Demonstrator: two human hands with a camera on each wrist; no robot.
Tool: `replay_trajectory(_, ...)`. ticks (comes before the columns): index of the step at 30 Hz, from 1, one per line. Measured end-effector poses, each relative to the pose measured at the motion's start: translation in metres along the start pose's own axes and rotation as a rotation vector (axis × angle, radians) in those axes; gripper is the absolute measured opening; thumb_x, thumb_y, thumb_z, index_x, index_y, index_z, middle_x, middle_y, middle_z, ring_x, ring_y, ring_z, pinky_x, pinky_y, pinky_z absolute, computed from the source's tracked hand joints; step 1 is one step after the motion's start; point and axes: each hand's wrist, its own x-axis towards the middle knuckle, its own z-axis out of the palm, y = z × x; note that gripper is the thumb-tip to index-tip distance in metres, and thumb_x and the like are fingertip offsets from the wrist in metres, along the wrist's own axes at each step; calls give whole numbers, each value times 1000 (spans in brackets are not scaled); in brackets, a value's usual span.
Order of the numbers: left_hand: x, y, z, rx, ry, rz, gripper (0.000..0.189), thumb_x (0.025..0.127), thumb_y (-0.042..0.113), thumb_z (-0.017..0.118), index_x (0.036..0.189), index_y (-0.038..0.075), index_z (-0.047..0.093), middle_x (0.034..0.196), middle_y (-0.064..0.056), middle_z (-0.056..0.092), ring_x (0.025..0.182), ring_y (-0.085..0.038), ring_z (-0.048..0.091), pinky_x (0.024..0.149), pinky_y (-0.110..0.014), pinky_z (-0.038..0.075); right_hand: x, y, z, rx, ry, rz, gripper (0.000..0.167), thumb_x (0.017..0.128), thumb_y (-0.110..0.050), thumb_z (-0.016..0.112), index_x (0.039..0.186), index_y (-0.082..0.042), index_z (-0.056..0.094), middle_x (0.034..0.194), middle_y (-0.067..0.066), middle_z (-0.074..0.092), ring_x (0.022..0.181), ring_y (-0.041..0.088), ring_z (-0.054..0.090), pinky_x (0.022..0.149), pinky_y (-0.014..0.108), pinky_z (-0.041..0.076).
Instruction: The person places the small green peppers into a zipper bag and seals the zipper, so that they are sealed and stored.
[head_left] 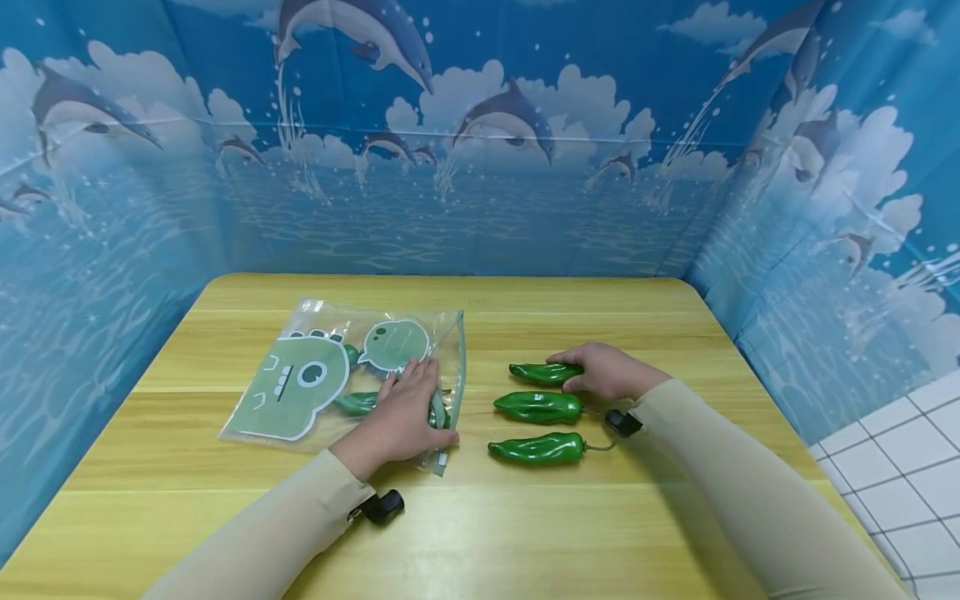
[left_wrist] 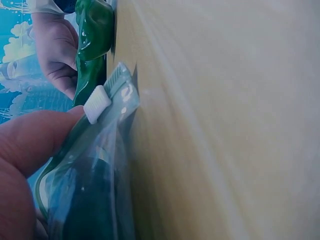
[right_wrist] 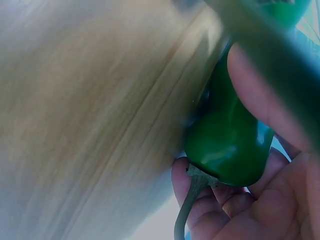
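Note:
My left hand (head_left: 405, 417) lies over the clear zip bag (head_left: 315, 450) on the left of the table, fingers stretched across it. Its thumb (left_wrist: 40, 135) is beside the white zip slider (left_wrist: 97, 104) at the bag's edge in the left wrist view. Inside the bag, partly hidden by the hand, are green peppers (head_left: 356, 404). My right hand (head_left: 611, 372) grips the stem end of the farthest loose green pepper (head_left: 536, 373), thumb and curled fingers around it in the right wrist view. Nearer me lie two more green peppers, a middle one (head_left: 536, 407) and a front one (head_left: 536, 448).
The bag carries a printed green cartoon monster (head_left: 300, 387) and a speech bubble (head_left: 396, 344). Blue dolphin curtains (head_left: 480, 208) stand around the wooden table (head_left: 540, 533). White floor tiles (head_left: 900, 475) show at the right.

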Motion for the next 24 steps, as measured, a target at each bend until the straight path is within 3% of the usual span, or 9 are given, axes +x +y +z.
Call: replay_trajectory(24,1,1,0,11,-1,-2,125,82,52,86,169,2,11,176,-17,14,165,-36,4,131,-63,3,-1,-1,-1,1,-2,0,55,103,-18,68,155,-11,53,155,20,56,145,44,50,116,60,43)
